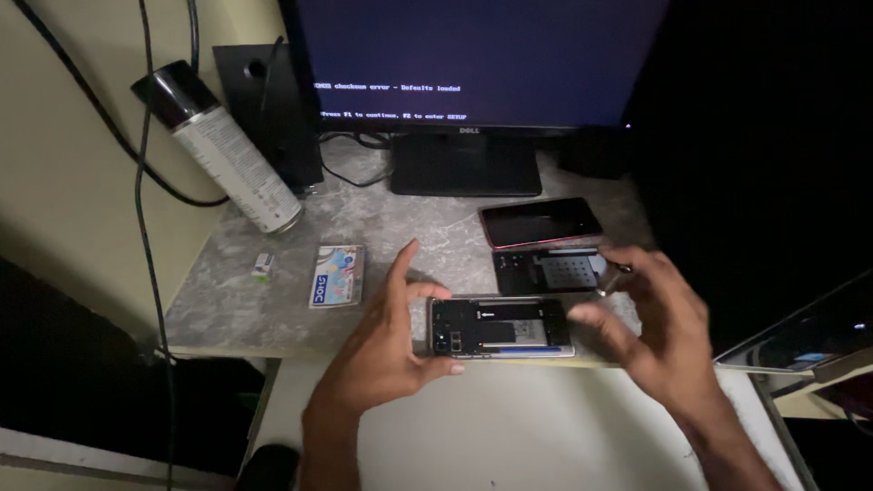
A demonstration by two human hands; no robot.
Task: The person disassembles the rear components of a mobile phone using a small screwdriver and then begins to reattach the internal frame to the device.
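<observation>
An opened phone body [500, 326] lies near the front edge of the grey marbled desk [273, 300], its dark insides facing up. My left hand [386, 341] holds its left end between thumb and fingers, index finger raised. At the phone's right end is my right hand [650, 323], which pinches a small thin metal tool [614, 277] in its fingertips. Just behind lie a dark inner plate with a dotted square [546, 270] and a phone with a dark screen and reddish rim [540, 222].
A monitor [473, 64] on a black stand [466, 164] fills the back. At the left a spray can [227, 150] leans by a black speaker [273, 114] and cables. A card [336, 275] and a small white piece [263, 265] lie on the desk. A tilted screen [805, 336] is at right.
</observation>
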